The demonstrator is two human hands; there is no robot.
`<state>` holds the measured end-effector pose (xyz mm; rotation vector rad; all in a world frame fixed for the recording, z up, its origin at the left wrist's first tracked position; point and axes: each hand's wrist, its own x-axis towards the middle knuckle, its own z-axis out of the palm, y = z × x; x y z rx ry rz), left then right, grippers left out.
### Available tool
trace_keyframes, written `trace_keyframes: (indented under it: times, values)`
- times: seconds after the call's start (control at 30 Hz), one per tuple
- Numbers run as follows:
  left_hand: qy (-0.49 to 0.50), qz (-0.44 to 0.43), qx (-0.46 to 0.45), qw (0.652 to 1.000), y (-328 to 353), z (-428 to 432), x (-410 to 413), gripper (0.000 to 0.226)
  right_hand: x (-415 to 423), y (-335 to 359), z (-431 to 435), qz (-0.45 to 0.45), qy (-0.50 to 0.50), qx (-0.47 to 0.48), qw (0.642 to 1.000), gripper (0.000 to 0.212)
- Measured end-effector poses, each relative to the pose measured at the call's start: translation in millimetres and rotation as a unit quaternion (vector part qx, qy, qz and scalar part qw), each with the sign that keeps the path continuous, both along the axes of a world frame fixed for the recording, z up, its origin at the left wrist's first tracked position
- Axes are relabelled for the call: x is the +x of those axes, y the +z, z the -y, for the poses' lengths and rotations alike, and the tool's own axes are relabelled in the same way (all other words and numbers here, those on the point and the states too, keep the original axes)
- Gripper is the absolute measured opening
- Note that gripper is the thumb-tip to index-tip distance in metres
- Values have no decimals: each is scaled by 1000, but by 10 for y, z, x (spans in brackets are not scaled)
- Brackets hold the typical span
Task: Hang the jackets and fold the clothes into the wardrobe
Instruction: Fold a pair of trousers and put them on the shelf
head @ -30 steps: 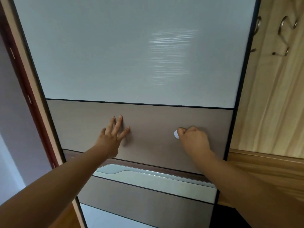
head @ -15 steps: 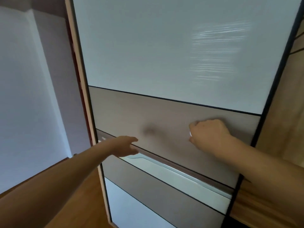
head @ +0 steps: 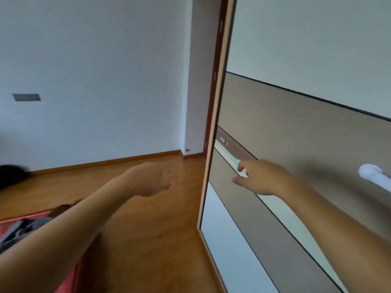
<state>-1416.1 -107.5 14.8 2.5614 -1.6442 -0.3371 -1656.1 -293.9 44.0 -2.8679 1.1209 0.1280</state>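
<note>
The wardrobe's sliding door [head: 306, 127], with white and brown panels, fills the right half of the view, and a white knob [head: 369, 173] sits on its brown band. My right hand [head: 261, 178] hovers in front of the door to the left of the knob, fingers loosely spread, holding nothing. My left hand [head: 154, 179] is blurred in the air over the wooden floor, left of the door's edge, and holds nothing. Some clothes [head: 23, 229], grey and dark, lie on a red surface at the lower left.
A wooden floor [head: 131, 218] stretches from the wardrobe to a white wall [head: 95, 70] with a wood skirting. A grey wall plate [head: 26, 97] is on the wall at the left. A dark blurred shape [head: 10, 176] lies at the left edge.
My right hand has let go of the white knob and moved left of it. My left hand has come off the door and swung left. The view has turned left toward the room.
</note>
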Motion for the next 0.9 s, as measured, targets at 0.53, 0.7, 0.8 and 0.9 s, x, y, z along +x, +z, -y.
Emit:
trace_keyframes:
  times: [0.53,0.7,0.8,0.9]
  values:
    - [333,-20,0,943,-597,-2908,1042,53,2549,-638,-1783,-20,316,53,947,50]
    - [390,-36,1,920,-784,-3511,1596,48,3461,-827,-2342,-23,361,74,929,46]
    - [410,-48,9,911,-899,-3791,1964,50,4029,-951,-2675,-24,381,84,920,43]
    - [430,-52,4,901,-993,-4000,2286,58,4562,-1101,-2945,-26,403,90,910,42]
